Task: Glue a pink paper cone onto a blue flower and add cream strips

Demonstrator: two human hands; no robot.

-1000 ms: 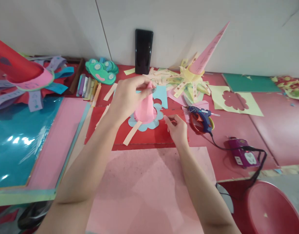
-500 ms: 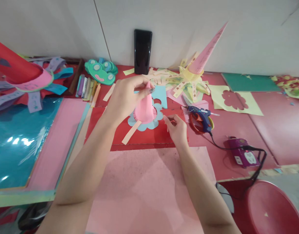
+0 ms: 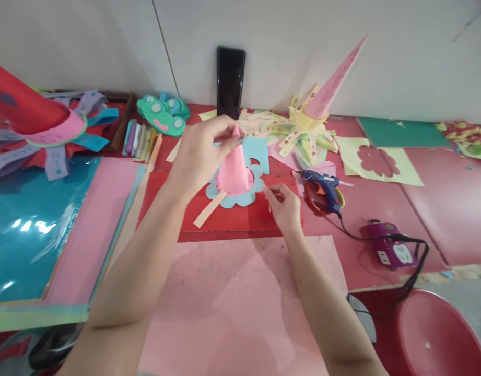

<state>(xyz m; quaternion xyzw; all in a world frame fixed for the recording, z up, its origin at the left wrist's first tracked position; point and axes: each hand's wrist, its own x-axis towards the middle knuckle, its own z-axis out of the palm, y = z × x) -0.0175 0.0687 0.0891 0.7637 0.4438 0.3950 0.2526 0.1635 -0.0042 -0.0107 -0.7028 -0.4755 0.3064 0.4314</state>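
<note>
My left hand (image 3: 201,154) pinches the tip of a pink paper cone (image 3: 233,167) between thumb and fingers. The cone stands upright in the middle of a light blue scalloped paper flower (image 3: 240,200), and a peach paper strip (image 3: 209,210) sticks out from the cone's base toward the front left. Beside the flower's right edge, my right hand (image 3: 284,206) has its thumb and fingertips closed together; what they hold is too small to make out. Beneath the flower lies a red sheet (image 3: 240,222).
A glue gun (image 3: 324,190) is wired to a purple power box (image 3: 391,245) on the right. A phone (image 3: 230,83) leans on the wall near a finished pink cone (image 3: 334,81). Markers (image 3: 140,141), green frog cutouts (image 3: 162,116) and a red cone (image 3: 24,102) are left.
My left hand has shifted slightly left and up with the cone's tip. The flower and the peach strip have moved a little with it. My right hand stays almost in place.
</note>
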